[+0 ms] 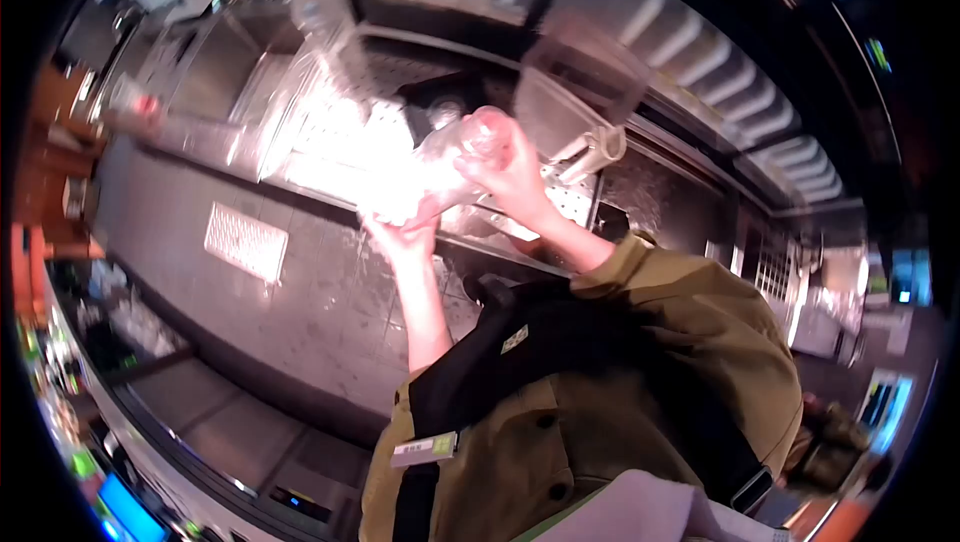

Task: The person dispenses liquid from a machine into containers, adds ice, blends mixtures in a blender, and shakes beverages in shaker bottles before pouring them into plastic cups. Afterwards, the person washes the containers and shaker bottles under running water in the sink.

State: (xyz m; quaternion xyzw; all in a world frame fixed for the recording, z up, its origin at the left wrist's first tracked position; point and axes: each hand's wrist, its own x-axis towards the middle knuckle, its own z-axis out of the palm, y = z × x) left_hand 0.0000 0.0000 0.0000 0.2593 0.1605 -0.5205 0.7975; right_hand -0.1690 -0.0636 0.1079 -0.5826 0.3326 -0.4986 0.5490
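A clear, bottle-like vessel (440, 157) is held tilted over the brightly lit metal counter. My right hand (515, 177) wraps round its upper right end, beside a round reddish part. Under its lower left end, my left hand (400, 232) has its fingers closed against it. Glare washes out that end and part of the fingers. Behind the vessel sits a black object (440, 92) on the perforated counter surface. A clear plastic container (560, 107) stands just right of my right hand.
Another clear container (335, 37) stands at the back left of the counter. A light perforated mat (246, 242) lies on the tiled floor. Dark cabinets (240, 422) line the lower left. At the lower right, part of another person (830, 442) shows.
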